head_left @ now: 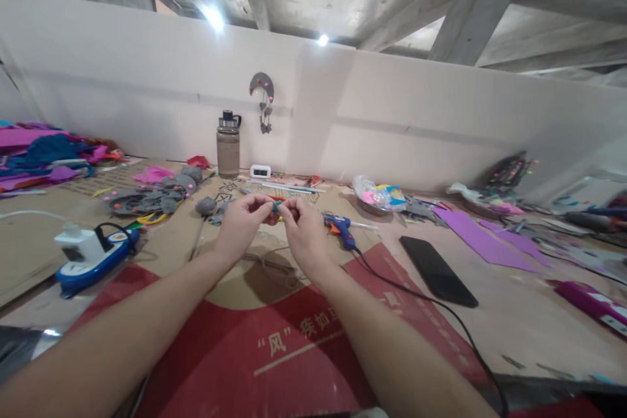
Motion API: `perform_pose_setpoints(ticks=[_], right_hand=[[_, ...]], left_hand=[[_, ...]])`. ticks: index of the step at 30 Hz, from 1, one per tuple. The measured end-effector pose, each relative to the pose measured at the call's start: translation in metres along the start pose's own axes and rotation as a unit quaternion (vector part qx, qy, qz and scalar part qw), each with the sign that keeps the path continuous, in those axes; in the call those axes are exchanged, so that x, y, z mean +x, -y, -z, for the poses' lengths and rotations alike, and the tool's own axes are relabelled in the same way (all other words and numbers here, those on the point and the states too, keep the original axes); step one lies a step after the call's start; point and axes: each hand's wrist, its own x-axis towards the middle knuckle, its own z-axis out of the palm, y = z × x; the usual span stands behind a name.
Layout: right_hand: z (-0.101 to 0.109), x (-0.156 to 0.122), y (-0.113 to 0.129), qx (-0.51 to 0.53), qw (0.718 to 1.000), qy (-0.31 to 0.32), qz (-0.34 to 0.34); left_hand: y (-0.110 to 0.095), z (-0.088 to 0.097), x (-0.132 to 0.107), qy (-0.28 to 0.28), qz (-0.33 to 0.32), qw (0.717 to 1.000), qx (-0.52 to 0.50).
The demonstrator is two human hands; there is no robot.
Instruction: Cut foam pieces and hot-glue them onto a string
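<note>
Over the middle of the table, my left hand [243, 223] and my right hand [304, 230] meet fingertip to fingertip. Both are closed in a pinch on a small dark green piece [275, 208], mostly covered by the fingers, so its kind is unclear. Just right of my right hand lies a blue glue gun [343, 230] with an orange trigger and a black cord. Grey yarn balls [206, 206] rest to the left of my left hand. A red and tan cardboard sheet [294, 346] spreads beneath my forearms.
A water bottle [228, 147] and a small digital clock [260, 172] stand by the wall. On the left are a blue power strip [98, 261], yellow scissors [153, 217] and grey felt pieces [147, 201]. A black phone [437, 270], purple sheets [482, 240] and a filled bowl [375, 208] lie right.
</note>
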Motion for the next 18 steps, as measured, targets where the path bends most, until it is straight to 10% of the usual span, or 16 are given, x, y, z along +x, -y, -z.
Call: perform_pose_setpoints(ticks=[18], right_hand=[[0.0022,-0.0006,-0.0002,-0.058,0.998,-0.011,0.018]], left_hand=[[0.0010,-0.0029,0.0008,0.031,0.041,0.994,-0.092]])
